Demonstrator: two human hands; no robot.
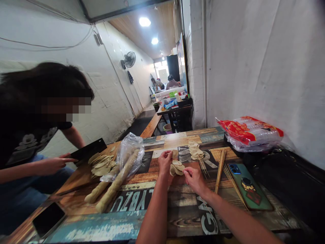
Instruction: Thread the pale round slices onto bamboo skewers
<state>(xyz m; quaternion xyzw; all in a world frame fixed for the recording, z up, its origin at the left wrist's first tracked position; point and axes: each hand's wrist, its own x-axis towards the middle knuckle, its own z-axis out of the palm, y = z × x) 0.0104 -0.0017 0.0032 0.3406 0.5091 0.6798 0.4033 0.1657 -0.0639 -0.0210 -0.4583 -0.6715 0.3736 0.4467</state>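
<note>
My left hand (165,162) is closed in a pinch on a thin tan slice (175,154) at the middle of the wooden table (157,200). My right hand (194,179) is closed too, its fingertips pinched beside a small pile of the same slices (177,167); a thin stick in them is too fine to confirm. More slices threaded on skewers (195,151) lie just beyond. A bundle of bamboo skewers (220,166) lies to the right of my right hand.
A person at left holds a cleaver (88,149) over a cutting board (76,178) with cut slices (101,163). Long pale rolls (115,184) lie partly in a plastic bag (130,149). Phones rest at the right (250,188) and near left (48,218). Packaged cups (250,133) sit by the wall.
</note>
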